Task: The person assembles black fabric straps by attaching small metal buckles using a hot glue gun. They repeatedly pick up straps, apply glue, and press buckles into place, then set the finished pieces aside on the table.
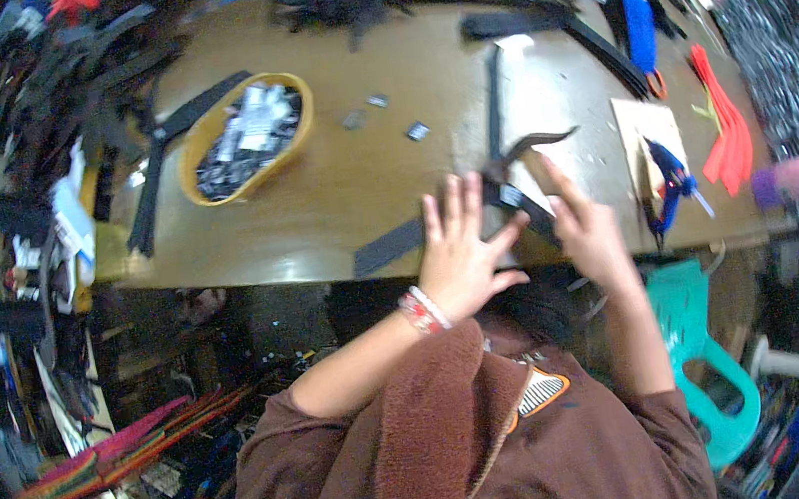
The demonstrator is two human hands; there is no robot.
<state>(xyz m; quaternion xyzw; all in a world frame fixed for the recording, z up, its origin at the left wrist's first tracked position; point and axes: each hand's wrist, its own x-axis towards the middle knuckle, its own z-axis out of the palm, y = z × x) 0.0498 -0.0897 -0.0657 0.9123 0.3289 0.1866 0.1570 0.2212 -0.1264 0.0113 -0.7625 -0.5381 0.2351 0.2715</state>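
Observation:
My left hand (pixel 460 247) lies with its fingers spread over the black strap piece (pixel 389 247) near the table's front edge. Beside its fingertips, black straps meet at a joint that carries a small black-and-white label (pixel 510 194). A long strap arm (pixel 495 101) runs from there toward the far side, and a thin dark curved strip (pixel 537 141) sticks out to the right. Just right of the joint is my right hand (pixel 591 229), slightly blurred, its index finger stretched out and nothing visible in it. Part of another strap arm (pixel 539 221) shows between the hands.
A yellow basket (pixel 307 120) full of small labels stands at the left, with loose labels (pixel 416 131) nearby. To the right are a blue glue gun (pixel 675 181), red straps (pixel 725 131) and a pink-purple bottle (pixel 792 181). A teal plastic chair (pixel 680 313) stands below the table edge.

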